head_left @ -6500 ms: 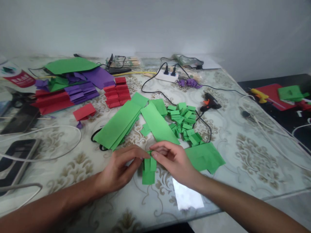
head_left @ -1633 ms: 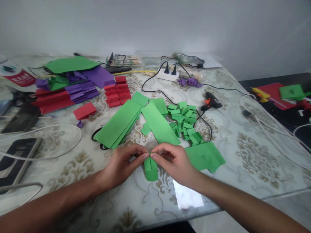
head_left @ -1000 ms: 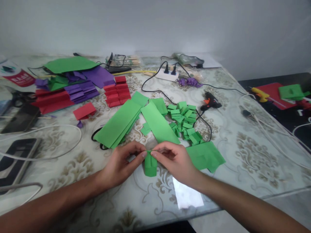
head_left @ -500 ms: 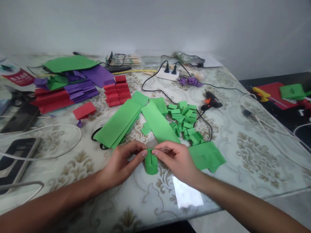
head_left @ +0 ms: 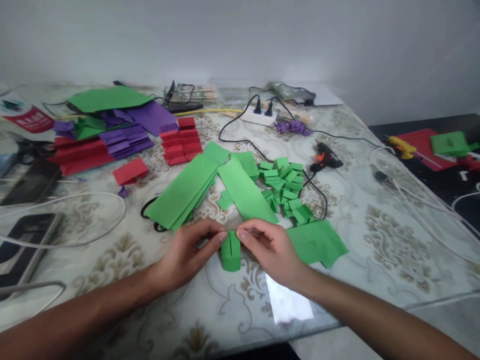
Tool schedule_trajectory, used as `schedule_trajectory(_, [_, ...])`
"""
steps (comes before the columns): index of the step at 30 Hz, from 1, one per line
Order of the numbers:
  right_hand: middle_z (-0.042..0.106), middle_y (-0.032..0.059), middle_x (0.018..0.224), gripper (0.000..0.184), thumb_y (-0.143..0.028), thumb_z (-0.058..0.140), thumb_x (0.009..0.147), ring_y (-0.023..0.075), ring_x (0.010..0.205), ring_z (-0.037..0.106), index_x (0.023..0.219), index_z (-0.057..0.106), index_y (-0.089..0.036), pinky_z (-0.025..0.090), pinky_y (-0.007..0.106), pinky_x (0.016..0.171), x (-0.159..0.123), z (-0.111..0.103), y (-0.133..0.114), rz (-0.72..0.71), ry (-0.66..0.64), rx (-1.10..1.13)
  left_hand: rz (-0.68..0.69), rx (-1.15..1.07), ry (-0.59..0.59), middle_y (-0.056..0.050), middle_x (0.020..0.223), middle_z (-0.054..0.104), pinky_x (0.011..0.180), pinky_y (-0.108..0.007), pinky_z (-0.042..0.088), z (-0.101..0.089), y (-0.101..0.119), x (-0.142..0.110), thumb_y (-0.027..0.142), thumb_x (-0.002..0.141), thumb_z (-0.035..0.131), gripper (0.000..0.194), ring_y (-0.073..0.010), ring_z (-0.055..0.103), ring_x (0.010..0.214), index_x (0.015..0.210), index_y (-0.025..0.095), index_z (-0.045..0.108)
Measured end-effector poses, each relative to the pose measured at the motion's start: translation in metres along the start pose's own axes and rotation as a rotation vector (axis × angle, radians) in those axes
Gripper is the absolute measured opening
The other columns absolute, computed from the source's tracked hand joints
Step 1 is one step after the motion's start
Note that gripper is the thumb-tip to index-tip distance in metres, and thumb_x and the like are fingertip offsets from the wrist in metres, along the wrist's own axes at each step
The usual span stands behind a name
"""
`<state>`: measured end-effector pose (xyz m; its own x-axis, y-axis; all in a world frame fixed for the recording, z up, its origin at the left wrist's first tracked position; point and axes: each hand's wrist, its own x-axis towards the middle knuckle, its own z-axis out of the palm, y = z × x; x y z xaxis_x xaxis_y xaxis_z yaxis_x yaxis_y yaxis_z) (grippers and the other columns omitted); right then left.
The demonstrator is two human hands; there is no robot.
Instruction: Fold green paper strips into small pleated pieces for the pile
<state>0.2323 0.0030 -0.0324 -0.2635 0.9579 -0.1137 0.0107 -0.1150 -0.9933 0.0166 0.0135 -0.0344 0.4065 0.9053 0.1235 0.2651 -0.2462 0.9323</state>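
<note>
Pinching both top corners of a small slit green piece (head_left: 230, 257), left hand (head_left: 189, 252) on one side, right hand (head_left: 272, 247) on the other. Each grip is closed down to thumb and forefinger, with paper caught at the tips. The piece sits between the hands at the near part of the surface (head_left: 165, 320); can't tell whether its lower end touches. Compared with several seconds ago it's way more compact: one short block instead of tabs over a longer flap. Thumbs are a bit further apart too. Same spots as before for the long green strip (head_left: 247, 190) and small green pieces (head_left: 287, 187).
</note>
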Motion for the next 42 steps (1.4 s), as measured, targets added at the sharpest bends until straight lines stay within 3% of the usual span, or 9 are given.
schedule_trajectory(5, [0.077, 0.0020, 0.081, 0.010, -0.029, 0.075, 0.091, 0.0154, 0.074, 0.070, 0.091, 0.075, -0.019, 0.056, 0.025, 0.069, 0.001, 0.001, 0.002, -0.020, 0.014, -0.003, -0.018, -0.023, -0.005, -0.001, 0.079, 0.069, 0.065, -0.023, 0.051, 0.001, 0.000, 0.003, 0.026, 0.101, 0.061, 0.015, -0.0145, 0.064, 0.072, 0.093, 0.017, 0.070])
schedule_trajectory(12, [0.078, 0.0020, 0.080, 0.009, -0.029, 0.075, 0.091, 0.0162, 0.072, 0.072, 0.090, 0.076, -0.020, 0.058, 0.026, 0.067, 0.000, 0.002, 0.001, -0.057, 0.017, -0.056, -0.012, 0.002, -0.053, -0.002, 0.077, 0.068, 0.065, -0.023, 0.050, -0.001, 0.003, 0.003, 0.027, 0.102, 0.060, 0.018, -0.0145, 0.063, 0.071, 0.091, 0.016, 0.070])
schedule_trajectory(22, [0.078, 0.0028, 0.079, 0.011, -0.031, 0.075, 0.092, 0.0173, 0.071, 0.072, 0.090, 0.077, -0.020, 0.058, 0.027, 0.065, 0.000, 0.001, 0.001, -0.066, 0.019, -0.075, -0.023, -0.029, -0.032, -0.002, 0.080, 0.073, 0.066, -0.022, 0.052, 0.001, -0.003, 0.002, 0.025, 0.098, 0.066, 0.012, -0.0139, 0.067, 0.072, 0.091, 0.017, 0.072])
schedule_trajectory(27, [0.077, 0.0027, 0.079, 0.013, -0.033, 0.077, 0.092, 0.0159, 0.072, 0.070, 0.090, 0.077, -0.020, 0.057, 0.026, 0.066, 0.000, 0.001, -0.001, -0.055, 0.030, -0.015, -0.066, -0.083, -0.050, -0.002, 0.084, 0.074, 0.068, -0.023, 0.053, 0.002, -0.003, 0.000, 0.028, 0.099, 0.067, 0.012, -0.0148, 0.068, 0.076, 0.100, 0.018, 0.073])
schedule_trajectory(31, [0.077, 0.0031, 0.079, 0.016, -0.036, 0.078, 0.091, 0.0166, 0.072, 0.071, 0.089, 0.077, -0.020, 0.058, 0.026, 0.066, 0.002, 0.000, 0.000, -0.064, 0.066, -0.020, -0.094, -0.120, 0.000, 0.000, 0.082, 0.072, 0.065, -0.022, 0.050, 0.003, -0.006, 0.001, 0.027, 0.097, 0.071, 0.017, -0.0136, 0.066, 0.074, 0.112, 0.019, 0.071])
schedule_trajectory(35, [0.079, 0.0043, 0.083, 0.014, -0.034, 0.079, 0.089, 0.0182, 0.075, 0.073, 0.092, 0.078, -0.020, 0.061, 0.029, 0.070, 0.002, -0.002, 0.000, -0.096, 0.081, -0.028, -0.122, -0.176, 0.022, -0.002, 0.083, 0.072, 0.067, -0.024, 0.052, 0.002, -0.008, 0.002, 0.030, 0.096, 0.073, 0.012, -0.0150, 0.067, 0.076, 0.100, 0.018, 0.071])
schedule_trajectory(42, [0.080, 0.0036, 0.086, 0.007, -0.024, 0.080, 0.087, 0.0181, 0.077, 0.075, 0.093, 0.078, -0.022, 0.062, 0.029, 0.071, -0.002, -0.003, -0.006, -0.163, 0.056, -0.064, 0.026, -0.124, 0.059, -0.006, 0.085, 0.074, 0.071, -0.030, 0.054, -0.001, -0.004, 0.002, 0.031, 0.095, 0.076, 0.011, -0.0187, 0.069, 0.079, 0.094, 0.020, 0.076])
